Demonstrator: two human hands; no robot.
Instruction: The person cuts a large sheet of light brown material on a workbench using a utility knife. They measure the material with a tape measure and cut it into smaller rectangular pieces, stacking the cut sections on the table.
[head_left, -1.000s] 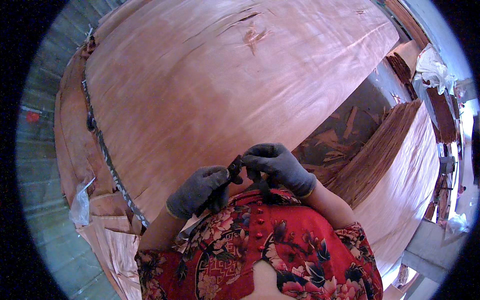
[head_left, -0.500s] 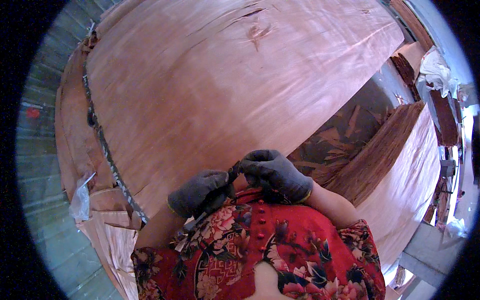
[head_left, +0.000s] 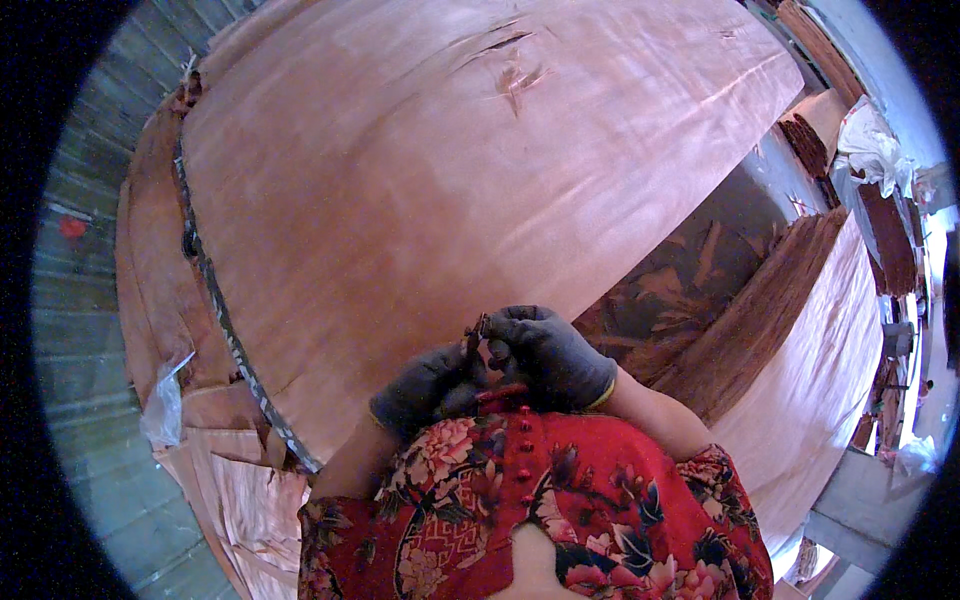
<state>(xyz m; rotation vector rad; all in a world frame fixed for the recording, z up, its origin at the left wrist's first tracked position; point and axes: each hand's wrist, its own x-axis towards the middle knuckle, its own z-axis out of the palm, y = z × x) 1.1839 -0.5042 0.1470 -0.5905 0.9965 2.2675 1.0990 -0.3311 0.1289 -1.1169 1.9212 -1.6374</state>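
Both my hands wear dark grey gloves with yellow cuff edges and meet close to my chest, over the near edge of a large reddish-brown wood veneer sheet (head_left: 430, 200). My left hand (head_left: 425, 385) is closed, its fingertips pinched toward the other hand. Closed too, my right hand (head_left: 560, 362) has its thumb and fingers drawn together. Between the fingertips shows a small dark piece (head_left: 474, 338), too small and dim to name. The veneer sheet lies broad and mostly flat, with a knot and splits (head_left: 516, 82) toward its far side.
To the right, a stack of veneer (head_left: 780, 300) shows a rough brown edge, beside a dark gap with wood scraps (head_left: 690, 265). Along the left runs a dark speckled strip (head_left: 215, 300). A clear plastic bag (head_left: 165, 405) hangs near torn veneer (head_left: 250, 500). White plastic (head_left: 872, 140) lies far right.
My left hand has moved right, closer to my right hand, and the small dark piece now stands more upright between the fingertips. The view has shifted slightly.
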